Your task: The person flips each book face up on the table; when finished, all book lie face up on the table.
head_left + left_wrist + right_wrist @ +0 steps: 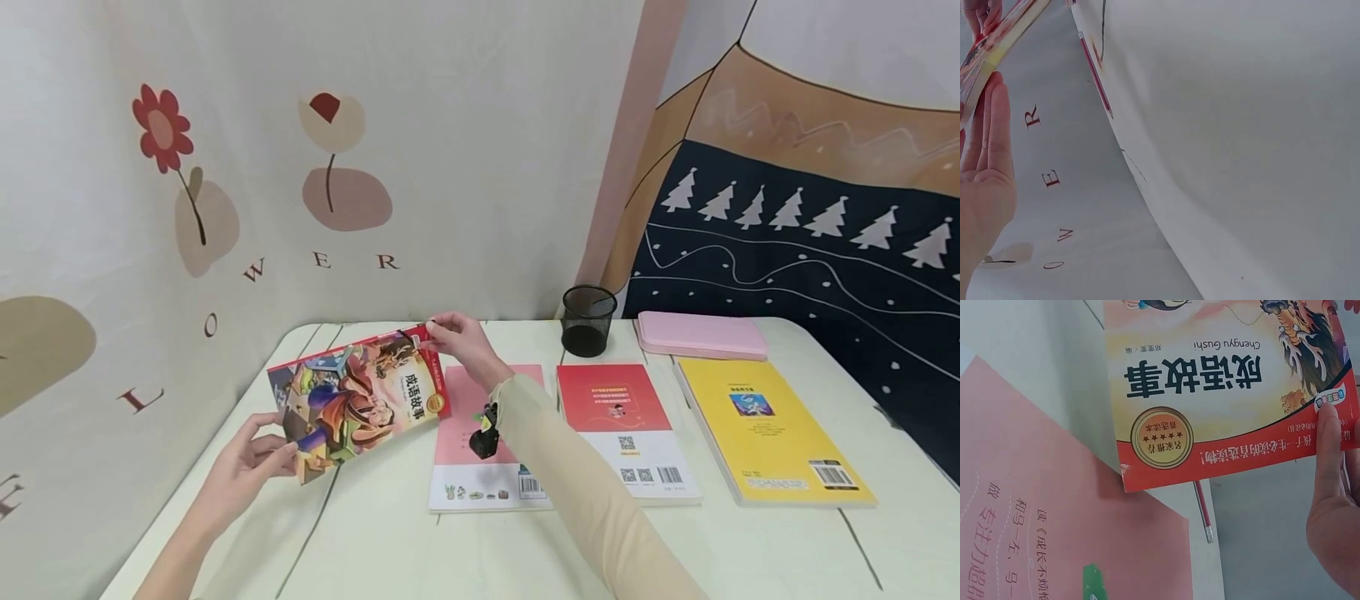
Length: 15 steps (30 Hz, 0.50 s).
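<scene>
Held at both ends

By the left hand (249,463) and the right hand (463,342), opposite corners of a picture book (351,396) are pinched. Its long axis is slanted between them, rising rightward; its right end is held over the pink-and-white book (459,452).

A pale cream-white tabletop (375,542) with thin dark lines carries three flat rectangular books in a row: a pink-and-white book (453,442), a red-and-white book (618,417) and, rightmost, a yellow book (772,437). Farther back are a round black wire-mesh cup (588,323) and a flat pink rectangular case (701,335). A slim red pencil (1203,507) lies near the far edge.
</scene>
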Each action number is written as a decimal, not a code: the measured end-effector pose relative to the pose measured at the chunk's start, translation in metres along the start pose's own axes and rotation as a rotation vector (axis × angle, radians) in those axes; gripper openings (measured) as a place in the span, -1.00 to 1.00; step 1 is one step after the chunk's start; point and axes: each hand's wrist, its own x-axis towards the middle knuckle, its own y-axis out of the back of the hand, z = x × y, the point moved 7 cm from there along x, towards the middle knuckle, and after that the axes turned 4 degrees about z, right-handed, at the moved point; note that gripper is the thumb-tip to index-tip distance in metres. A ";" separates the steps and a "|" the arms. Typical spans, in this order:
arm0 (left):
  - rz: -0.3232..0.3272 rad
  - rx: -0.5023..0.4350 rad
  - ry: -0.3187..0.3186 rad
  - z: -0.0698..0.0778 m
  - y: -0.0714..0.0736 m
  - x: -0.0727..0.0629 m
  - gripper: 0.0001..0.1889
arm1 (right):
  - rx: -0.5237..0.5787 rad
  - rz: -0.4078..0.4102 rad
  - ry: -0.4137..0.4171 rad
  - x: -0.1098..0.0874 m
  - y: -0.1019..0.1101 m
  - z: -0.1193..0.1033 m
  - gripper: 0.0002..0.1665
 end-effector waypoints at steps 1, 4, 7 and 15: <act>0.002 -0.011 -0.009 0.000 0.000 0.000 -0.69 | 0.005 -0.002 0.001 0.000 0.000 0.000 -0.74; 0.016 -0.064 -0.027 0.000 0.001 0.000 -0.70 | 0.014 -0.014 0.013 0.000 -0.001 0.000 -0.74; 0.029 -0.117 -0.025 -0.001 0.002 -0.001 -0.70 | -0.034 -0.026 0.029 0.000 -0.002 0.001 -0.72; 0.067 -0.171 0.051 -0.008 0.007 -0.003 -0.72 | -0.247 -0.048 0.020 -0.001 -0.003 0.011 -0.71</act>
